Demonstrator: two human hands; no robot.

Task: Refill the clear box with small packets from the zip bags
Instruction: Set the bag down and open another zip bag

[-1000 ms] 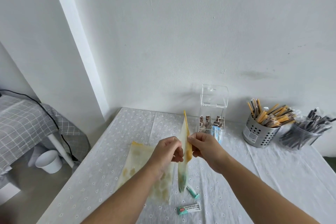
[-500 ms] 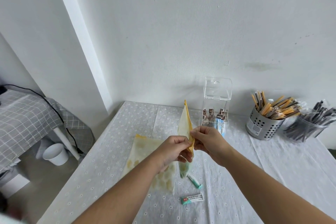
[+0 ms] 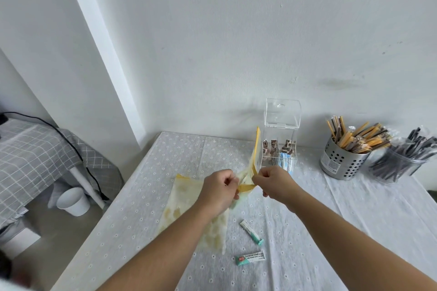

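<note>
A yellow-topped zip bag (image 3: pixel 251 173) was held above the table (image 3: pixel 354 208), its mouth pinched between left hand (image 3: pixel 218 190) and right hand (image 3: pixel 274 183). The clear box (image 3: pixel 281 132), lid raised, stood just behind. Two packets (image 3: pixel 251 235) lay nearer.

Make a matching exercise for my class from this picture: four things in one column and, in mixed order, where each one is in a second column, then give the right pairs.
Things:
1. zip bag
2. clear box
3. green-and-white packets
4. metal holder

Places:
A. lying loose on the tablecloth, near the person
B. pinched at its yellow top between the left hand and the right hand
C. right of the clear box, full of sticks
D. at the wall, lid raised

Pairs: 1-B, 2-D, 3-A, 4-C
</note>
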